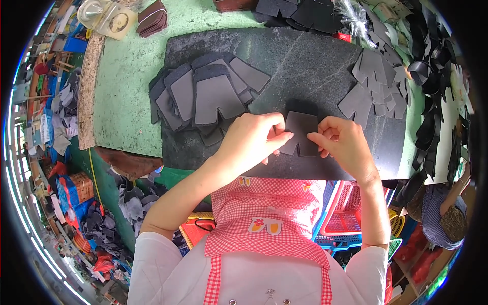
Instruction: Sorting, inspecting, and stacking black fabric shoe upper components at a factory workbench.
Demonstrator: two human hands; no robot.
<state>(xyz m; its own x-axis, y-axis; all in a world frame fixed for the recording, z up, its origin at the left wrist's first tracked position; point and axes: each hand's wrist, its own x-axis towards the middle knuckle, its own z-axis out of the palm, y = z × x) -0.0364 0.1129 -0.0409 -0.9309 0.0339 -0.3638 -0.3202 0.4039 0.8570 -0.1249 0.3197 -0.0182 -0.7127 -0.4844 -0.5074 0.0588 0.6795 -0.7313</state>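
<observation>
A small dark grey cut piece (pixel 301 127) with a notch in its lower edge is between my hands, over the front part of a black board. My left hand (pixel 256 133) pinches its left edge with thumb and forefinger. On the opposite edge, my right hand (pixel 343 144) grips it the same way, other fingers curled in. Just above the piece is a darker black patch, perhaps part of it or its shadow. Left of my hands lies a fanned pile of similar notched grey pieces (pixel 216 96). More overlapping grey pieces (pixel 373 89) lie on the right.
The black board (pixel 305 61) rests on a green tabletop (pixel 124 101). At the back are a banded brown stack (pixel 152 19), a clear plastic container (pixel 108 19) and more black pieces (pixel 315 14). Black strips (pixel 432 76) hang on the right, above plastic baskets (pixel 348 208).
</observation>
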